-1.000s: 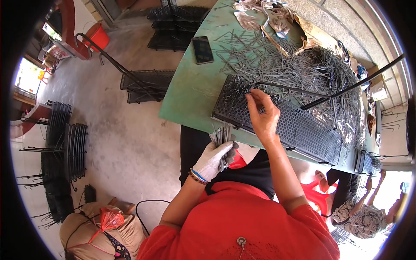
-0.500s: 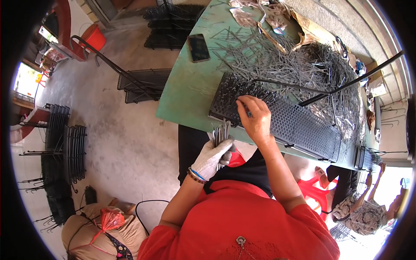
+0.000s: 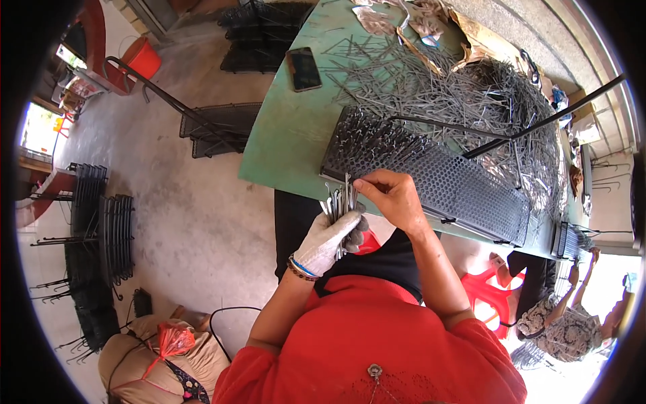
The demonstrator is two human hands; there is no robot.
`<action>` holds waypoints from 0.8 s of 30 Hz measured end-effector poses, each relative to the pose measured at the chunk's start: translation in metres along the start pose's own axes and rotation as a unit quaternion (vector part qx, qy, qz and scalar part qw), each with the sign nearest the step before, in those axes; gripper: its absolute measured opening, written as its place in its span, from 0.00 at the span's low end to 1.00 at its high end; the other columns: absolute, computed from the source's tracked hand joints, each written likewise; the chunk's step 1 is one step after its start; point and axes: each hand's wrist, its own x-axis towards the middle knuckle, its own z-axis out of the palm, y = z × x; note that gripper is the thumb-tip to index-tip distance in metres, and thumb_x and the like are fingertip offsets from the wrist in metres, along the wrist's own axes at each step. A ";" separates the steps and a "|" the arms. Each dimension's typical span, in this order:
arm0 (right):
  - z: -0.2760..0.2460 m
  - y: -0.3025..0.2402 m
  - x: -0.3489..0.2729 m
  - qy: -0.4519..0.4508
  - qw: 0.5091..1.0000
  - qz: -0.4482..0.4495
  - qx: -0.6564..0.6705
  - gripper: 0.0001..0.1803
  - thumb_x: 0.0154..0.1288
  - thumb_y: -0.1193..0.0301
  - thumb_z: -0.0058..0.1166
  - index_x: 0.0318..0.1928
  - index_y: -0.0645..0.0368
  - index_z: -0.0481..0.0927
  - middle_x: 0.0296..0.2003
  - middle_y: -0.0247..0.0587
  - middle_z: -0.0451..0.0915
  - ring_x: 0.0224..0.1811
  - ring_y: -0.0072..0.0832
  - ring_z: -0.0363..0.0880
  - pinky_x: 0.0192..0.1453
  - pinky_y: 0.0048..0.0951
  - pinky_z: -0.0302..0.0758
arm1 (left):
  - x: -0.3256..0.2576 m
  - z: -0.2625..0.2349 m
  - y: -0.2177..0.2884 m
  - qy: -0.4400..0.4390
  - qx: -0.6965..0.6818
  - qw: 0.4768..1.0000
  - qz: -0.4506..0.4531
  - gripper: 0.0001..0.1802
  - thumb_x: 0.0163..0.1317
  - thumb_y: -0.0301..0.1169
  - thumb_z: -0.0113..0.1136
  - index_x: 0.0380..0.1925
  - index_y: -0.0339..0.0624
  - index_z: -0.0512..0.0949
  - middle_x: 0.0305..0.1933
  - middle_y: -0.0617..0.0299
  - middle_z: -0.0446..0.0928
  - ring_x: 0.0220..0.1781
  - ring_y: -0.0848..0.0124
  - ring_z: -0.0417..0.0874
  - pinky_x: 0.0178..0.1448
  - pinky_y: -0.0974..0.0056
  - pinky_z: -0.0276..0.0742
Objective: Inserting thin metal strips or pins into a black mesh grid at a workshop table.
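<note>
In a white knitted glove, my left hand (image 3: pixel 326 241) is closed round an upright bundle of thin grey metal pins (image 3: pixel 338 202), low in front of the table's near edge. My bare right hand (image 3: pixel 396 200) pinches at the top of that bundle, thumb and forefinger on one pin. Just beyond lies a long black perforated rack (image 3: pixel 471 185) full of small round holes. Its left part bristles with upright pins (image 3: pixel 377 138); the holes farther right show no pins. A black rod frame rises over the rack.
The green table (image 3: pixel 279 138) bears a big heap of loose pins (image 3: pixel 410 84), a phone (image 3: pixel 303 69) and torn brown paper (image 3: pixel 476 39). Black racks (image 3: pixel 219 128) stand on the floor to the left, near a red bucket (image 3: pixel 142 59). Other people sit lower left and at right.
My right hand has come back from the pins in the rack to the bundle in my left hand. It now pinches a pin there. The left hand stays nearly in place.
</note>
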 end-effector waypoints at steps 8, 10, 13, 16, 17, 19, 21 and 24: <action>-0.006 0.008 -0.008 0.047 0.986 0.116 0.113 0.10 0.64 0.70 0.61 0.36 0.67 0.84 0.26 0.34 0.82 0.24 0.16 0.75 0.27 0.19 0.71 | 0.007 -0.004 -0.010 0.029 0.035 0.999 -0.017 0.11 0.67 0.37 0.57 0.36 0.39 0.79 0.28 0.66 0.80 0.24 0.80 0.79 0.25 0.75 0.74; -0.008 0.004 -0.009 0.063 0.984 0.133 0.097 0.11 0.64 0.70 0.60 0.37 0.68 0.84 0.26 0.35 0.82 0.24 0.16 0.76 0.27 0.19 0.71 | 0.005 -0.002 -0.008 0.044 0.037 0.998 -0.023 0.12 0.67 0.37 0.57 0.36 0.39 0.79 0.28 0.65 0.80 0.23 0.79 0.79 0.25 0.75 0.75; -0.010 -0.003 -0.007 0.031 0.987 0.130 0.092 0.11 0.64 0.70 0.61 0.38 0.68 0.84 0.27 0.36 0.83 0.23 0.16 0.76 0.26 0.19 0.71 | 0.007 -0.004 -0.014 0.035 0.035 0.998 0.027 0.12 0.68 0.37 0.56 0.37 0.39 0.79 0.28 0.65 0.80 0.24 0.79 0.80 0.26 0.75 0.75; -0.007 0.003 -0.009 0.009 0.987 0.120 0.105 0.11 0.63 0.70 0.61 0.38 0.68 0.83 0.26 0.36 0.83 0.22 0.16 0.75 0.25 0.18 0.71 | 0.005 -0.003 -0.014 0.035 0.034 0.998 0.035 0.12 0.68 0.36 0.55 0.38 0.39 0.79 0.29 0.64 0.81 0.26 0.78 0.80 0.27 0.74 0.75; -0.007 0.003 -0.010 0.009 0.987 0.119 0.105 0.11 0.63 0.70 0.61 0.38 0.68 0.83 0.26 0.36 0.83 0.22 0.16 0.75 0.25 0.18 0.71 | 0.005 -0.004 -0.014 0.035 0.035 0.998 0.035 0.12 0.68 0.36 0.55 0.38 0.39 0.79 0.29 0.64 0.81 0.26 0.78 0.80 0.27 0.74 0.75; -0.006 0.003 -0.011 0.010 0.983 0.134 0.129 0.11 0.63 0.70 0.61 0.37 0.67 0.83 0.26 0.36 0.83 0.22 0.15 0.75 0.24 0.18 0.70 | 0.006 -0.006 -0.016 0.026 0.048 0.997 0.045 0.12 0.68 0.36 0.55 0.40 0.39 0.78 0.32 0.63 0.81 0.27 0.78 0.81 0.27 0.75 0.75; -0.005 0.002 -0.012 0.023 0.980 0.148 0.131 0.10 0.63 0.70 0.61 0.37 0.67 0.83 0.26 0.36 0.83 0.21 0.15 0.74 0.24 0.18 0.69 | 0.008 -0.008 -0.021 0.038 0.040 0.997 0.050 0.12 0.68 0.36 0.55 0.41 0.38 0.77 0.33 0.62 0.82 0.27 0.78 0.81 0.27 0.75 0.75; -0.007 0.000 -0.015 0.079 0.976 0.145 0.144 0.09 0.63 0.72 0.61 0.37 0.67 0.83 0.26 0.35 0.82 0.21 0.14 0.74 0.23 0.17 0.68 | 0.009 -0.003 -0.021 0.067 0.024 0.996 0.061 0.12 0.68 0.36 0.55 0.43 0.38 0.76 0.34 0.62 0.82 0.27 0.78 0.81 0.28 0.74 0.76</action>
